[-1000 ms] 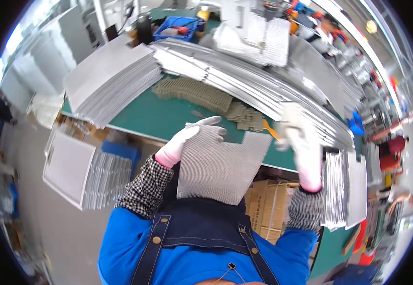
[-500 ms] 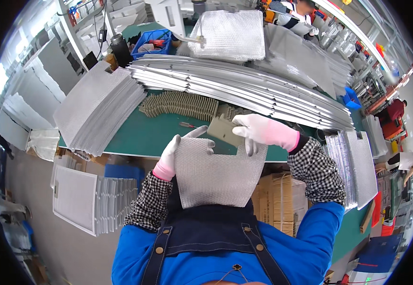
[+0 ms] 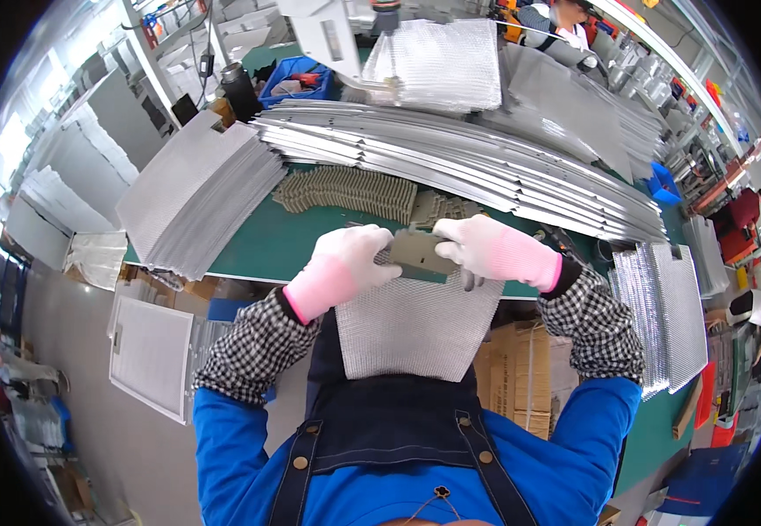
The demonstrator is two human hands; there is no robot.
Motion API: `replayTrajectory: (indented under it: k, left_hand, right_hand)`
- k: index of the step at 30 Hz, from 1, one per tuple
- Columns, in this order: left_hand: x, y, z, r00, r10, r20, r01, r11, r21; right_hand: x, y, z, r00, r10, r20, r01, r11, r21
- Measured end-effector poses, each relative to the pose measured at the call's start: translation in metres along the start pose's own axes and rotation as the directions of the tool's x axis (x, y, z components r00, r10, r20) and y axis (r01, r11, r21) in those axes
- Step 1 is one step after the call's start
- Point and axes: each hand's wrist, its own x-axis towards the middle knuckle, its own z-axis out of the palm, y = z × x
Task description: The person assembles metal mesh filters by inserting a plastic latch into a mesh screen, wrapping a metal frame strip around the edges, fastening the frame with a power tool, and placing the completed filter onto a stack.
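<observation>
We look down on a seated-height view of two gloved hands meeting at the near edge of a green counter (image 3: 244,238). Between them lies a small beige plate (image 3: 421,254), its long axis running roughly left to right, along the notched upper edge of a silver mesh panel (image 3: 417,329). The panel leans toward us against a dark apron (image 3: 378,412). The plate sits right of the left hand (image 3: 343,265) and directly left of the right hand (image 3: 487,249), which is the nearer.

The right hand's grip is nearly closed, thumb and fingers pinching the plate's right end; its lower fingertips hang by the panel's upper right corner. The left hand's grip is curled tight around the panel's upper left corner; we cannot tell whether its fingertips also touch the plate.

Beyond the hands we find a row of matching beige pieces (image 3: 345,191), then long metal strips (image 3: 477,162). Mesh stacks stand at left (image 3: 209,193) and right (image 3: 661,311).
</observation>
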Motion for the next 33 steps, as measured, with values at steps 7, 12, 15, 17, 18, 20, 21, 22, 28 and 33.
replayTrajectory:
  k: [7, 12, 15, 17, 18, 20, 21, 22, 28, 33]
  left_hand:
    - [0.024, 0.006, 0.004, 0.996, 0.040, 0.076, -0.033, 0.995, -0.094]
    - [0.014, -0.002, 0.001, 0.997, 0.022, 0.073, -0.001, 0.960, -0.280]
    - [0.010, -0.019, 0.007, 0.994, 0.075, 0.076, -0.048, 0.950, -0.308]
    - [0.019, -0.017, 0.021, 0.998, -0.004, 0.068, 0.035, 0.886, -0.462]
    - [0.024, -0.012, 0.022, 0.997, 0.027, 0.074, 0.011, 0.885, -0.466]
    - [0.028, -0.003, 0.023, 0.997, 0.001, 0.071, 0.013, 0.980, -0.197]
    - [0.029, -0.003, 0.027, 0.996, 0.087, -0.029, -0.091, 0.976, -0.200]
    - [0.036, 0.007, 0.033, 0.991, 0.133, -0.014, -0.133, 0.968, -0.211]
    - [0.016, -0.029, 0.017, 0.993, -0.108, -0.057, 0.057, 0.819, -0.571]
    - [0.022, -0.027, 0.023, 0.992, -0.123, -0.006, 0.095, 0.796, -0.598]
  right_hand:
    - [-0.016, 0.012, -0.005, 0.989, 0.035, -0.141, -0.050, 0.993, -0.104]
    - [0.011, 0.023, 0.001, 0.956, -0.226, -0.187, 0.196, 0.967, -0.165]
    - [0.019, 0.015, 0.000, 0.971, -0.224, -0.086, 0.210, 0.966, -0.151]
    - [0.024, 0.023, 0.000, 0.989, -0.148, -0.021, 0.136, 0.949, -0.283]
    - [0.024, 0.023, -0.002, 0.994, -0.107, 0.018, 0.107, 0.932, -0.346]
    - [0.030, 0.025, -0.003, 0.997, -0.043, 0.059, 0.063, 0.913, -0.402]
    - [0.037, 0.029, -0.004, 0.995, -0.099, 0.029, 0.102, 0.900, -0.423]
    - [0.066, 0.064, 0.002, 0.980, -0.191, -0.046, 0.141, 0.848, -0.512]
    - [0.044, 0.067, 0.005, 0.890, -0.388, -0.240, 0.320, 0.905, -0.280]
    - [0.062, 0.102, 0.019, 0.919, -0.345, -0.190, 0.275, 0.907, -0.318]
